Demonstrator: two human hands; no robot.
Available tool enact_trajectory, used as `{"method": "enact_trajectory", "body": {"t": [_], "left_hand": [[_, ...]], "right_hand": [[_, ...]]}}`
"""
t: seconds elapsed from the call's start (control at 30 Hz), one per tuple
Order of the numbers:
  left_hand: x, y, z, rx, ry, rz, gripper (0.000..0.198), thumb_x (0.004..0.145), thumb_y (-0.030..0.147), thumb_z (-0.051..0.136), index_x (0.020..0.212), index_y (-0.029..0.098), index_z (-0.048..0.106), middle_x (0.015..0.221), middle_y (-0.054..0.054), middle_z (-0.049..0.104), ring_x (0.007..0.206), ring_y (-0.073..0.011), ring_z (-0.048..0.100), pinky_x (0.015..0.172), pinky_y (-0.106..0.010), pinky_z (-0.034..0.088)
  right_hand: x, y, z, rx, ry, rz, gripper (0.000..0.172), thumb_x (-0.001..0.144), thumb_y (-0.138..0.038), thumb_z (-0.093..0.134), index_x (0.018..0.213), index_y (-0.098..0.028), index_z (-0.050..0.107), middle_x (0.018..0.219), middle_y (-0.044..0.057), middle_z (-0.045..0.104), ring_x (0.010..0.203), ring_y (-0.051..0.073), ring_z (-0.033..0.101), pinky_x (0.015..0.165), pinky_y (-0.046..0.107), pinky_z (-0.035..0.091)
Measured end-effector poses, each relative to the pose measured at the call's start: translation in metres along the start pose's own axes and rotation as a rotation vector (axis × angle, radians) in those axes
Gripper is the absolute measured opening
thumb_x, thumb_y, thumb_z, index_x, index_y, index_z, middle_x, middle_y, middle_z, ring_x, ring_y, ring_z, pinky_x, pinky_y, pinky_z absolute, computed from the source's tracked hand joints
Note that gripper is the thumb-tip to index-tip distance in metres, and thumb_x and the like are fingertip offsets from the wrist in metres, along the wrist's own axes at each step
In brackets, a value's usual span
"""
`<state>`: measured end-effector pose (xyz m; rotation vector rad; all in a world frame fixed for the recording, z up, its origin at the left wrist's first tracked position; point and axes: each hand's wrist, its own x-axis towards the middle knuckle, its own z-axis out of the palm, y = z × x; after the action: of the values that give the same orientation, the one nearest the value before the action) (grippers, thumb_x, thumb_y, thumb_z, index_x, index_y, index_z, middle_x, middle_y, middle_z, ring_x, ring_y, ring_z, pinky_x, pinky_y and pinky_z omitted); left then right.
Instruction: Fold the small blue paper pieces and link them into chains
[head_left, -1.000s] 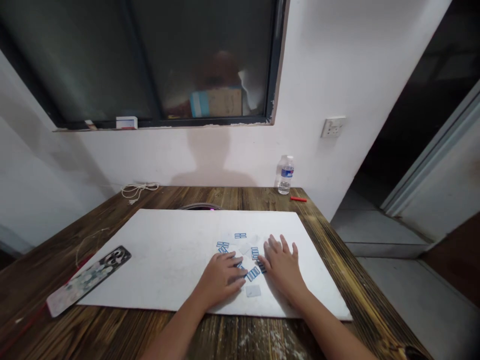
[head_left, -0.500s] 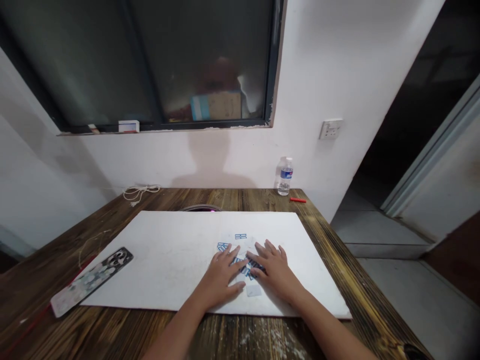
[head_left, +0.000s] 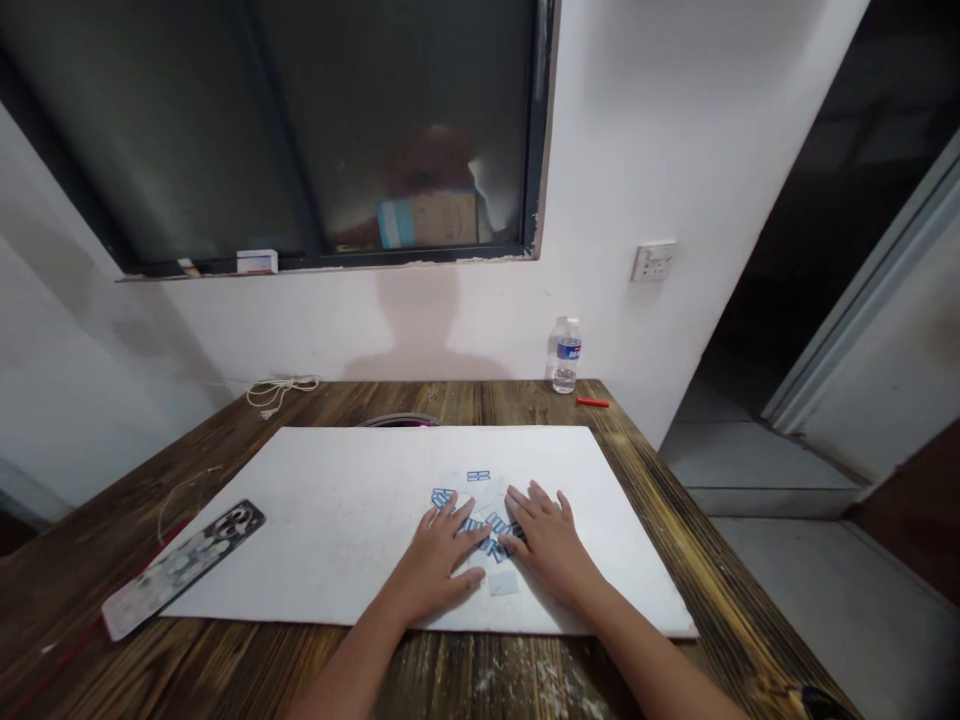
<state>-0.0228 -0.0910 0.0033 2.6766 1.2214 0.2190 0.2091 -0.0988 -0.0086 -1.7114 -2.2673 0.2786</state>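
Two hands (head_left: 435, 558) among blue-marked pieces (head_left: 478, 475)

No readable text, the blue label on the water bottle (head_left: 568, 353) too blurred.

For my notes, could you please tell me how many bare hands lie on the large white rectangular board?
2. The left hand and right hand lie side by side on the white board, fingers among small blue-marked pieces. None is hidden.

The wooden tabletop (head_left: 330, 400) carries a white board (head_left: 337, 530), with a patterned phone (head_left: 184, 568) at its left edge and a water bottle (head_left: 567, 357), red stick (head_left: 592, 402) and white cable (head_left: 277, 393) behind it.
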Motion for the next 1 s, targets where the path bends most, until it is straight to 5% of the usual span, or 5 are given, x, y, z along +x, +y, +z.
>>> {"method": "enact_trajectory", "body": {"t": [0.3,0.57,0.67,0.83,1.0], "left_hand": [[-0.003,0.002,0.000,0.025,0.092,0.009,0.047,0.090,0.043,0.055,0.137,0.037,0.052,0.155,-0.007,0.035,0.143,-0.0369,0.027,0.109,-0.062,0.027],[-0.003,0.005,-0.005,-0.042,0.134,0.087,0.027,0.092,0.034,0.052,0.111,0.035,0.071,0.129,-0.001,0.064,0.124,-0.0260,0.053,0.102,-0.047,0.041],[-0.001,0.005,-0.004,-0.023,0.142,0.033,0.032,0.092,0.035,0.051,0.119,0.033,0.068,0.133,-0.003,0.061,0.126,-0.0269,0.051,0.105,-0.048,0.040],[-0.001,0.001,0.002,0.029,0.186,-0.147,0.046,0.092,0.039,0.050,0.136,0.029,0.054,0.149,-0.007,0.045,0.138,-0.0302,0.037,0.111,-0.052,0.032],[-0.003,-0.002,0.007,0.068,0.113,-0.177,0.052,0.090,0.044,0.053,0.141,0.037,0.046,0.157,-0.006,0.031,0.145,-0.0353,0.022,0.112,-0.059,0.024]], "right_hand": [[0.000,-0.001,-0.002,-0.061,0.070,0.149,0.056,0.095,-0.051,0.042,0.141,-0.020,0.048,0.154,0.009,0.037,0.144,0.036,0.020,0.113,0.060,0.010],[-0.003,-0.007,-0.011,0.069,-0.004,-0.105,0.036,0.097,-0.050,0.042,0.120,-0.035,0.065,0.145,0.001,0.050,0.141,0.028,0.031,0.115,0.053,0.012],[-0.002,-0.007,-0.010,0.092,-0.038,-0.163,0.044,0.095,-0.053,0.043,0.133,-0.034,0.055,0.146,0.003,0.049,0.142,0.027,0.029,0.116,0.052,0.010],[0.000,-0.004,-0.006,0.057,-0.055,-0.054,0.054,0.095,-0.051,0.043,0.142,-0.025,0.046,0.151,0.008,0.041,0.144,0.028,0.025,0.117,0.053,0.008],[0.000,-0.002,-0.004,0.089,-0.060,-0.052,0.049,0.095,-0.051,0.044,0.142,-0.034,0.046,0.157,0.005,0.030,0.146,0.030,0.020,0.115,0.057,0.008]]}}
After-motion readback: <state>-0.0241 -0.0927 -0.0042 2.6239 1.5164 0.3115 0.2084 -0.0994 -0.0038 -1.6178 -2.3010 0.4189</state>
